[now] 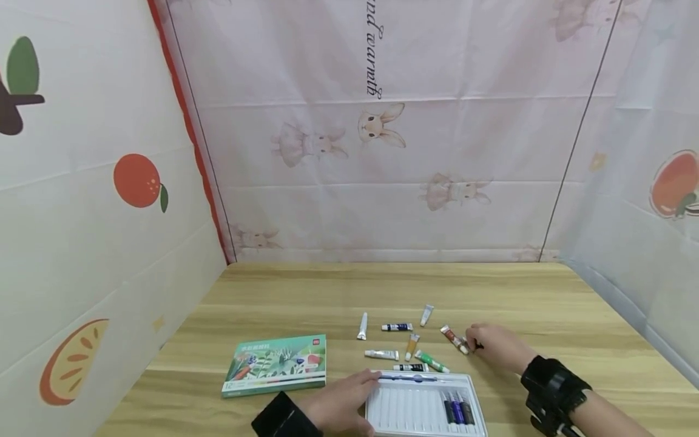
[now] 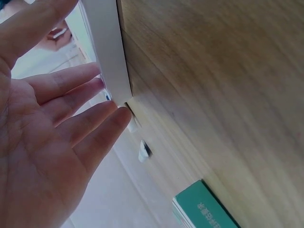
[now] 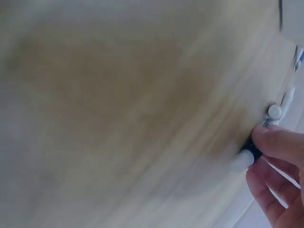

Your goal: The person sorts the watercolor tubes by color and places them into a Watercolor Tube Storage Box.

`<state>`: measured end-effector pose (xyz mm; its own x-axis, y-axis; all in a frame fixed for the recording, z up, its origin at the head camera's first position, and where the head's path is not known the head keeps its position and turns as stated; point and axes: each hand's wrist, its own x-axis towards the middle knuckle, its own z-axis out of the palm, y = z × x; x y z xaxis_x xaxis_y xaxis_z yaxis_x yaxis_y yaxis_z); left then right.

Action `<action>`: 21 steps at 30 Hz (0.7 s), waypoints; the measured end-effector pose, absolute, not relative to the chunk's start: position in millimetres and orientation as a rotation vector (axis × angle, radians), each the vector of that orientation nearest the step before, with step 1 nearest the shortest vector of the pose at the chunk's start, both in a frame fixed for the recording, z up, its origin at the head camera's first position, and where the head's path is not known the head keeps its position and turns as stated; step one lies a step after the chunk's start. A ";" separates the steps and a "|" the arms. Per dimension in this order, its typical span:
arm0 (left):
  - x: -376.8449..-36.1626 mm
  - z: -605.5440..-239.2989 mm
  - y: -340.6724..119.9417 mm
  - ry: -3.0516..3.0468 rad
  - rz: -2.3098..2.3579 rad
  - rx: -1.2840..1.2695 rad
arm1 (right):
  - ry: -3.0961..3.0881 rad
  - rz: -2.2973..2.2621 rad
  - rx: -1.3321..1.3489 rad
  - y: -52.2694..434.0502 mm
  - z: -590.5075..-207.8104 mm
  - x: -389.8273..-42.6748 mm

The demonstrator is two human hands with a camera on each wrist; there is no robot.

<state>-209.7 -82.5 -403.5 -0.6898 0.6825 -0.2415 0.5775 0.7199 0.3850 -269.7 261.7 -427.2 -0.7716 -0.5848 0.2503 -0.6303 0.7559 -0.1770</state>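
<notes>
At the front of the table lies a white plastic tray (image 1: pixel 404 408), with a thin blue paintbrush (image 1: pixel 409 379) along its far edge and several dark paint tubes (image 1: pixel 459 411) in the slots at its right. My left hand (image 1: pixel 343 402) rests against the tray's left side, fingers straight and fingertips at its wall (image 2: pixel 111 57). Off to the right, my right hand (image 1: pixel 498 347) pinches a dark paint tube (image 3: pixel 251 148) with a white cap between thumb and fingers, close over the table. Beside those fingertips lies a red-brown paint tube (image 1: pixel 453 338).
Several more tubes lie scattered behind the tray, among them a green tube (image 1: pixel 432 362), a yellow tube (image 1: pixel 412 347) and a blue-labelled tube (image 1: pixel 397 328). A green illustrated box (image 1: pixel 275 367) lies left of the tray. Printed cloth walls (image 1: pixel 338 206) border the table.
</notes>
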 end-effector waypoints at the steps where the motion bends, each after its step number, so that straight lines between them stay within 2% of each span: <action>1: -210.3 -403.3 -82.4 2.552 0.402 0.977 | -2.766 0.374 0.970 261.6 -427.1 -267.7; 11: -209.9 -404.1 -85.5 2.546 0.403 1.072 | -2.838 0.505 0.958 257.6 -413.8 -244.5; 21: -209.0 -404.5 -82.1 2.569 0.390 1.003 | -2.840 0.680 1.084 228.9 -391.4 -215.9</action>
<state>-209.0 -82.1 -404.5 -0.6856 0.6926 -0.2242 0.5949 0.7106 0.3758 -215.9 228.9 -391.4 -0.7574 -0.6288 0.1759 -0.6402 0.6625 -0.3889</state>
